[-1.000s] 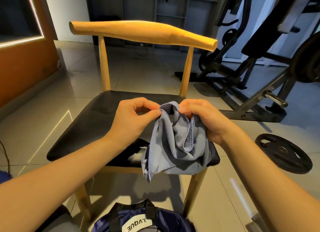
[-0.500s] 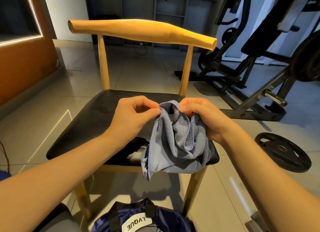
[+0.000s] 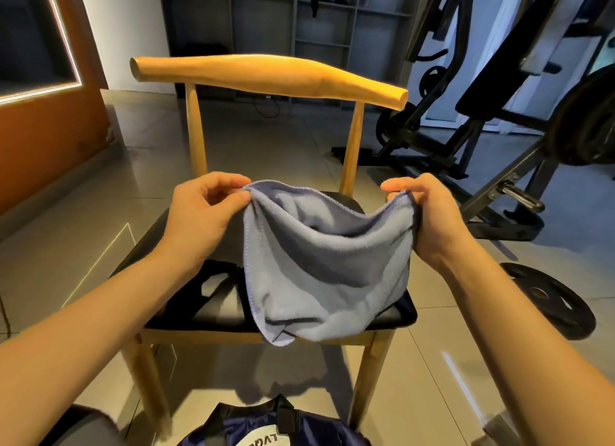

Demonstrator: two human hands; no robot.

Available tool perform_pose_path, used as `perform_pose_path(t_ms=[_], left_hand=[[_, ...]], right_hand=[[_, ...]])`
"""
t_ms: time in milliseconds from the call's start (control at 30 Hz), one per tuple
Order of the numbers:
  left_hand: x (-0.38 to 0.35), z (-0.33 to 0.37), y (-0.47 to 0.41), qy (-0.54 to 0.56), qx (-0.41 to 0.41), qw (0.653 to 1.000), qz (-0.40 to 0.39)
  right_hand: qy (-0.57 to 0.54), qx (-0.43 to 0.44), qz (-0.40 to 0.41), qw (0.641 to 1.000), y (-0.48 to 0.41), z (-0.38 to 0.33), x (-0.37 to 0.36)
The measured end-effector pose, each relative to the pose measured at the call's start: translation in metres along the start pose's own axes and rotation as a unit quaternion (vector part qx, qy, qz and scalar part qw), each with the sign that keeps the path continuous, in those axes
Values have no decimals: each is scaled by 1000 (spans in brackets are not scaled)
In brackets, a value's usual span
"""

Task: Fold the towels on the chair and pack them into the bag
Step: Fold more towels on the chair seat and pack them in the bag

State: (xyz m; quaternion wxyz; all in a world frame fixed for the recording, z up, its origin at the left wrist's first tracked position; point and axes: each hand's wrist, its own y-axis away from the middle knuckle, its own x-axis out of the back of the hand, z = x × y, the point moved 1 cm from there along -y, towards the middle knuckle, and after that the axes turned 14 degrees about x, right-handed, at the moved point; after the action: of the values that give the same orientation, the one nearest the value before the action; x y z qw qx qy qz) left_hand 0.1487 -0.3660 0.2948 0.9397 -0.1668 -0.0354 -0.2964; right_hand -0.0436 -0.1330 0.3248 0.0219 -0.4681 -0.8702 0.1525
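A grey-blue towel hangs spread between my two hands above the chair's black seat. My left hand pinches its upper left corner. My right hand grips the upper right corner. The towel sags in the middle and its lower edge drapes over the seat's front edge. The wooden chair's backrest is behind the hands. A dark blue bag with a white label sits on the floor at the bottom edge, partly cut off. A dark item lies on the seat, partly hidden by the towel.
A black weight plate lies on the tiled floor to the right of the chair. A gym machine stands behind it at the right. An orange wall panel is at the left, grey shelving at the back.
My hands have moved apart, stretching the bunched towel out wide between them. The view has tilted slightly, so the chair sits higher and closer.
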Motion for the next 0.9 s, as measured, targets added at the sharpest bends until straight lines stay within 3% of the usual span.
perform_pose_path(t_ms=[133,400,500,667,800,900], left_hand=[[16,-4,-8,-37,-6,999,28],[24,-5,-10,-105,-21,994,36],[25,-8,-12,-123,-3,992,34],[30,-20,-18,-112,37,993,20],[27,-19,-17,-74,80,994,-25],[29,-12,-20,5,122,992,-28]], right_hand=[[28,42,-5,999,-8,2,21],[197,100,16,975,-18,14,49],[167,93,-7,982,-14,9,59],[106,78,-119,984,-7,-11,67],[159,125,-26,979,-9,-8,62],[113,121,-58,984,-8,-15,62]])
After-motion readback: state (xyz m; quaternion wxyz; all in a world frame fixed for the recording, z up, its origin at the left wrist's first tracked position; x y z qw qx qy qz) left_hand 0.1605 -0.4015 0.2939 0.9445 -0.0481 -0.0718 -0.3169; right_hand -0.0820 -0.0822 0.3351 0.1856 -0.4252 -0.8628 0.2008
